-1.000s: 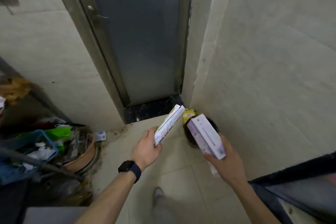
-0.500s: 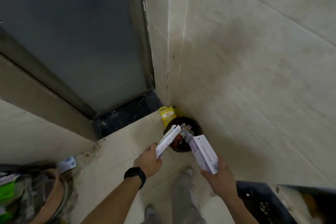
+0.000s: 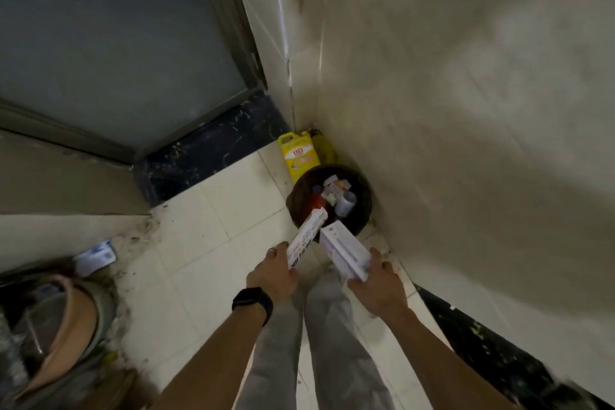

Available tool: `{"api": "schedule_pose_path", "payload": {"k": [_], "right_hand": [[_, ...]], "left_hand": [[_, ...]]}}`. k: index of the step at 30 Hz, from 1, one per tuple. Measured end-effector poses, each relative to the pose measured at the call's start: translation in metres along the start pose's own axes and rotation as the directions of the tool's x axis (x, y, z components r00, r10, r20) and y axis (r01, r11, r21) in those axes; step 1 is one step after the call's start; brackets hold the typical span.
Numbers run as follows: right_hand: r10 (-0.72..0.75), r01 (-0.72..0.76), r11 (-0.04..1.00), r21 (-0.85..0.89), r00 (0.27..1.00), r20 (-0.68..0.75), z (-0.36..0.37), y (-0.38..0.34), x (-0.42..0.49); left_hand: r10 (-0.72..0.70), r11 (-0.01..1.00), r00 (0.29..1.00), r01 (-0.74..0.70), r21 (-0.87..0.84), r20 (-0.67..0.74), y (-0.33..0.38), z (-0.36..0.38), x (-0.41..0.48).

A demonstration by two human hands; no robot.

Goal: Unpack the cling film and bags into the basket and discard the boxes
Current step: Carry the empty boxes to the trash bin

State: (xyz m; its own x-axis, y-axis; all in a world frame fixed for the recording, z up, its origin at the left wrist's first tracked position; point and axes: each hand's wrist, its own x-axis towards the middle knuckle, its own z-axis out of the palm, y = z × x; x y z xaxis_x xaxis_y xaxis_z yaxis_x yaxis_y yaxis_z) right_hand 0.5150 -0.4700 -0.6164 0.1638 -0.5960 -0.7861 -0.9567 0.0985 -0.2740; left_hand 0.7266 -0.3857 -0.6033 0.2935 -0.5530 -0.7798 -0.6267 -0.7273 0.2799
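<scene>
The two boxes are out over the floor at the room's corner, each in one hand. The narrow printed box (image 3: 307,236) is held at its near end by the left hand (image 3: 273,280), fingers wrapped round it and thumb underneath as far as can be seen, its far end reaching over the near rim of the dark round bin (image 3: 362,210). The pale lilac box (image 3: 344,251) sits in the right hand (image 3: 377,289), gripped at its near end with the fingers curled round its edges; its far end lies just short of the bin's rim.

Both look like thin card cartons, long and slim. If they are emptied, as the task suggests, they should be very light and easy to crush, so a loose hold at one end is enough. Card faces are fairly smooth, but the square edges give the fingers something to catch. Neither is fragile. Held at one end, each can be tipped nose-first into the bin.

The bin stands in the corner where the two tiled walls meet, already holding scraps of paper and packaging. A yellow bottle (image 3: 298,156) stands just behind it against the wall. The dark door threshold (image 3: 213,156) runs along the floor's far edge, and clutter lies at the left edge of the floor.
</scene>
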Motion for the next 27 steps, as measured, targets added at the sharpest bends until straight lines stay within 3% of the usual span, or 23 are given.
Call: {"api": "schedule_pose_path", "payload": {"k": [9, 16, 21, 27], "right_hand": [[0.03, -0.032, 0.996, -0.084, 0.999, -0.027, 0.049, 0.017, 0.126], [0.107, -0.109, 0.994, -0.023, 0.992, -0.063, 0.071, 0.023, 0.213], [0.154, -0.147, 0.986, 0.074, 0.984, -0.087, 0.089, 0.008, 0.266], [0.096, -0.096, 0.995, 0.019, 0.995, -0.015, 0.108, 0.0, 0.281]], "left_hand": [[-0.019, 0.999, 0.998, 0.017, 0.03, 0.058, -0.014, 0.075, 0.147], [-0.053, 0.998, 0.998, 0.052, 0.028, 0.046, -0.01, 0.102, 0.232], [-0.039, 0.999, 0.999, 0.039, -0.029, 0.027, -0.008, 0.113, 0.271], [0.034, 0.999, 0.993, -0.029, -0.044, 0.114, -0.02, 0.117, 0.277]]}}
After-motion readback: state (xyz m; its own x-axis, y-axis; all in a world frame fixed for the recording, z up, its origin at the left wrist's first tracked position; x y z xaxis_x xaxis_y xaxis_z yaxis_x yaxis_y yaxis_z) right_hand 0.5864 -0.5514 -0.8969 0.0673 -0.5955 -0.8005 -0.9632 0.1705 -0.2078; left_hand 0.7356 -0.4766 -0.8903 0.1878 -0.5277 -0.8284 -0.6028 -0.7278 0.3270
